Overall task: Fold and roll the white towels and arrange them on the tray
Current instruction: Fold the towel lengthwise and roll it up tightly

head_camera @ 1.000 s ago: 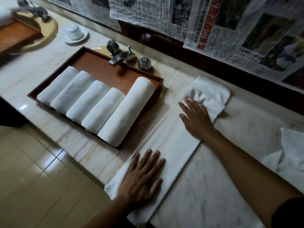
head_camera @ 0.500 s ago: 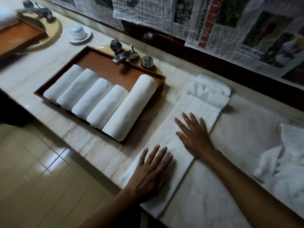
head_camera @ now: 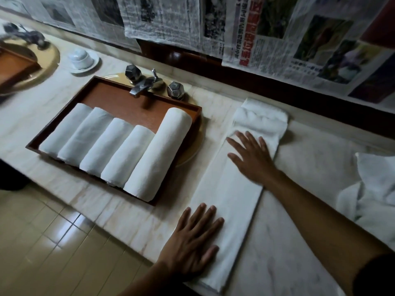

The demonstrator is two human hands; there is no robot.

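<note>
A white towel [head_camera: 233, 195] folded into a long strip lies on the marble counter, its far end bunched near the wall. My left hand [head_camera: 192, 240] presses flat on the near end of the strip, fingers straight. My right hand [head_camera: 250, 157] lies flat on the far half, fingers spread. To the left, a brown wooden tray [head_camera: 119, 97] sits over a sink and holds several rolled white towels [head_camera: 156, 154] side by side.
A chrome tap [head_camera: 145, 84] with two knobs stands behind the tray. Loose white towels [head_camera: 376, 195] are piled at the right. A white lidded cup on a saucer [head_camera: 82, 59] and a second tray [head_camera: 12, 67] sit far left. The counter edge drops to a tiled floor.
My right hand slid back along the strip toward me, then forward again toward the bunched far end. My left hand stayed pressed on the near end. The camera view shifted.
</note>
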